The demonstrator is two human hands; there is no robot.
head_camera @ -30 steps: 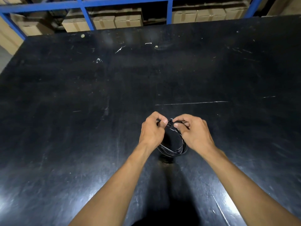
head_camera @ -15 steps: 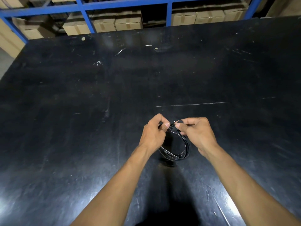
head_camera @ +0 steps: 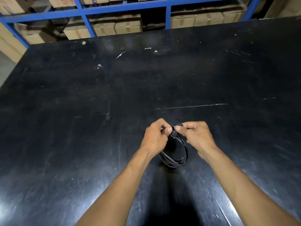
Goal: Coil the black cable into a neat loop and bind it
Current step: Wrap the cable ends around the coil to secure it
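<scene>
Black cable [head_camera: 182,162] wound into a small round coil of several turns, near centre of the table [head_camera: 97,111], slightly right of middle. The coil stands roughly upright between both hands and hangs down from them. Cannot tell whether its lowest turns touch the tabletop. Left hand [head_camera: 155,137]: fingers curled, thumb and forefinger clamped on the top of the coil from the left. Right hand [head_camera: 197,137]: fingers curled, thumb and forefinger nipping a short black strap [head_camera: 174,132] that sits around the gathered turns at the top. The two thumbs are nearly touching. Both forearms are bare and reach in from the near edge. The tabletop is black, scuffed and glossy, with a long pale scratch [head_camera: 192,106] just beyond the hands. At the far side stands a blue metal rack [head_camera: 84,18] with cardboard boxes [head_camera: 127,26] on its shelves.
</scene>
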